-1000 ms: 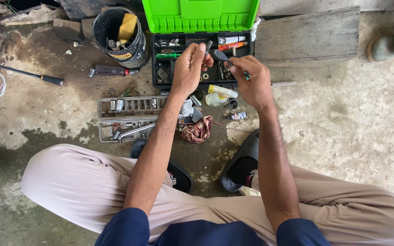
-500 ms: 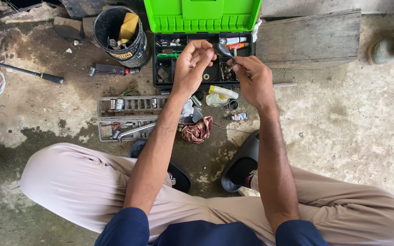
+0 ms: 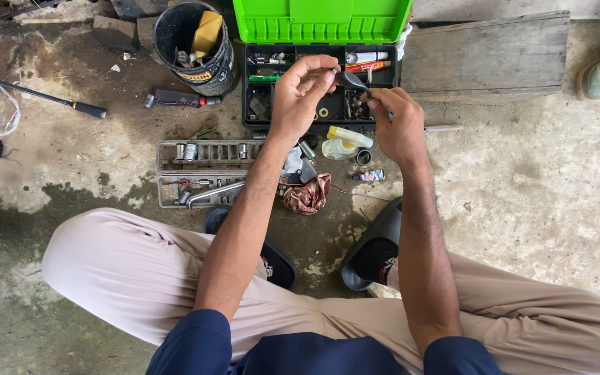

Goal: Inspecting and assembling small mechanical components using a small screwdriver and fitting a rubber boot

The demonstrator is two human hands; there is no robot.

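A small dark tool [image 3: 353,80] sits between the two hands, raised above the open tray of the green-lidded toolbox [image 3: 322,19]. The left hand [image 3: 298,97] pinches its near tip with thumb and forefinger closed on it; the right hand [image 3: 398,123] is wrapped around the other end, fingers curled shut on the handle. What exactly sits at the tip is too small to tell.

To do this well, the pinch wants to stay light and close to the tip, with the right hand holding the tool steady, so that any small piece drops into the toolbox tray rather than onto the floor.

Going from the left: a long black-handled rod [image 3: 43,96] lies on the stained concrete floor [image 3: 536,180], well apart from the hands. A black bucket [image 3: 192,47] full of odd parts stands just beside the toolbox's left wall. Below it two metal socket rails [image 3: 206,170] lie side by side, near the left forearm. A reddish rag [image 3: 307,193] and a small pale bottle [image 3: 342,142] lie under the hands. Black sandals [image 3: 376,246] rest by the knees. To the right, a wooden plank [image 3: 491,52] butts against the toolbox.

The widest bare ground is to the right, past the right forearm; the left side is crowded, so elbows have least room there.
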